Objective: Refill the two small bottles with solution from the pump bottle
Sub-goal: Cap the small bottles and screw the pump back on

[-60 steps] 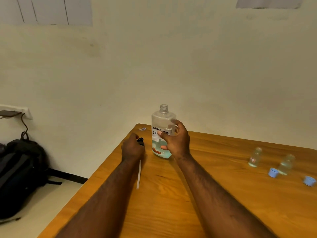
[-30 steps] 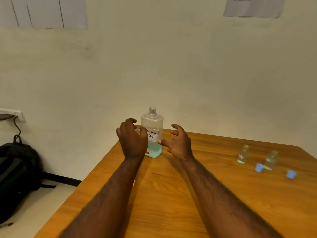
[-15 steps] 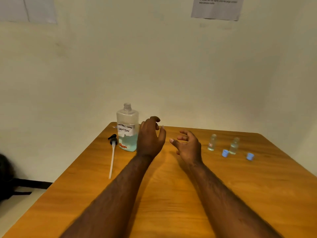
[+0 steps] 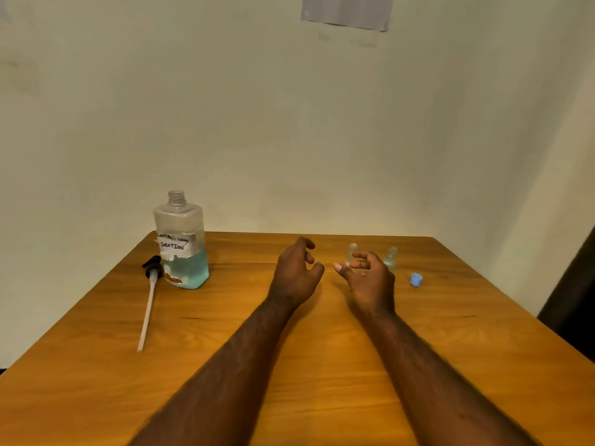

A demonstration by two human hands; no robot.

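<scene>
The pump bottle [image 4: 181,243] stands upright at the far left corner of the wooden table [image 4: 322,365], its threaded neck bare, pale blue liquid filling roughly the lower part. Just left of the bottle lies the pump head [image 4: 151,267], black, with its long white dip tube [image 4: 146,313] running from it toward me across the tabletop. Well to the right of the bottle, near the far edge, the two small bottles stand uncapped: the first small bottle [image 4: 351,251] is half hidden behind my right fingertips, the second small bottle [image 4: 390,256] shows clear just past my knuckles. Further right from the pump bottle again, one blue cap [image 4: 416,279] sits on the wood. Above it all, a sheet of paper [image 4: 346,11] is stuck on the wall [image 4: 289,123], too blurred to read.

The white handwritten label on the pump bottle reads "SOLUTION" on its lower line; the upper line looks like "CONTACT LENS" but it's smudgy. There's orange print low on the bottle that I can't make out.

My left hand [image 4: 296,275] hovers over the table to the right of the pump bottle, fingers curled loosely, holding nothing. My right hand [image 4: 367,278] is beside it, fingers spread and loose, empty, in front of the small bottles without gripping either.
</scene>
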